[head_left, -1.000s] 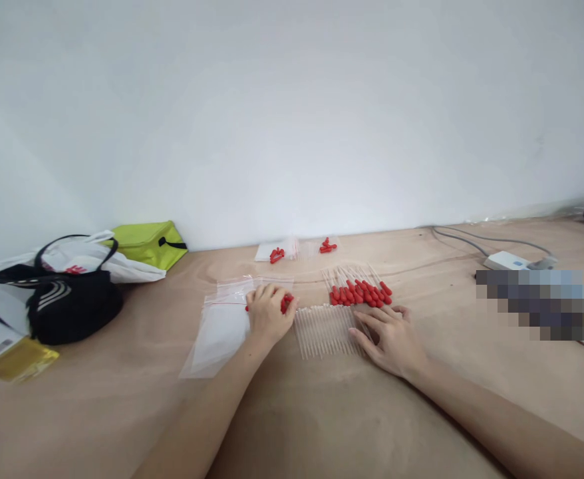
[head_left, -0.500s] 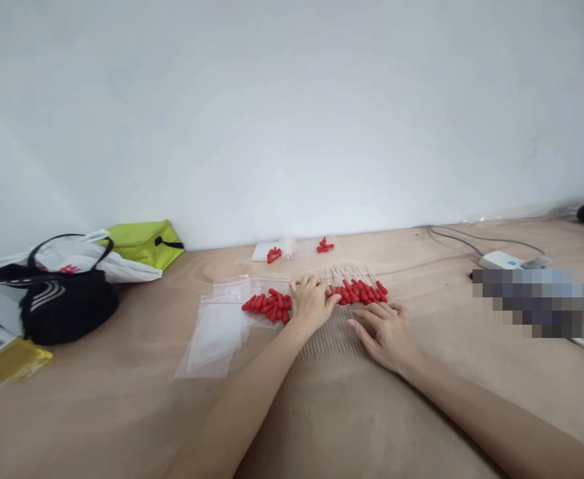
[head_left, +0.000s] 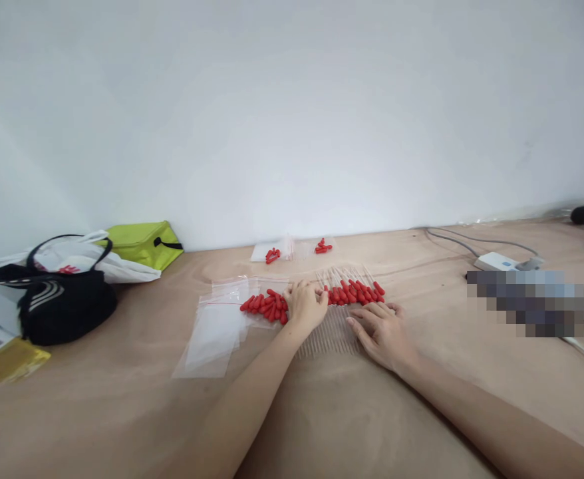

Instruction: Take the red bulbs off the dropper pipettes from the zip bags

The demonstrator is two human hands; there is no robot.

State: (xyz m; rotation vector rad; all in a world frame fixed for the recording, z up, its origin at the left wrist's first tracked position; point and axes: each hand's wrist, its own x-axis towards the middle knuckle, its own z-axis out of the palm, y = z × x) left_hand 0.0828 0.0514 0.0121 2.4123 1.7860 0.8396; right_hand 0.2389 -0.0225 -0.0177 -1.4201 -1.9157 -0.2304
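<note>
Across the middle lies a row of thin clear droppers [head_left: 330,342] with red rubber bulbs [head_left: 354,291]; some tubes point to the wall, others towards me. My left hand [head_left: 308,305] lies over the left part of this row, fingers curled and thumb drawn in beside the bulbs; what is under its fingertips is hidden. Left of it is a heap of loose red rubber bulbs [head_left: 267,306], on the edge of some flat clear zip bags [head_left: 211,339]. My right hand [head_left: 384,332] rests at the row's right end, fingers stretched out just below the bulbs, holding nothing visible.
Near the wall lie two small bags with red bulbs [head_left: 273,255]. On the left are a black bag [head_left: 72,306], a white plastic bag [head_left: 135,267] and a lime-green bag [head_left: 140,239]. To the right are a white power strip [head_left: 495,261] with grey cables and a blurred-out object [head_left: 526,299].
My left hand's thumb and fingers have drawn closer together, and the hand has shifted slightly left. My right hand stays in place. The view has turned a little.
</note>
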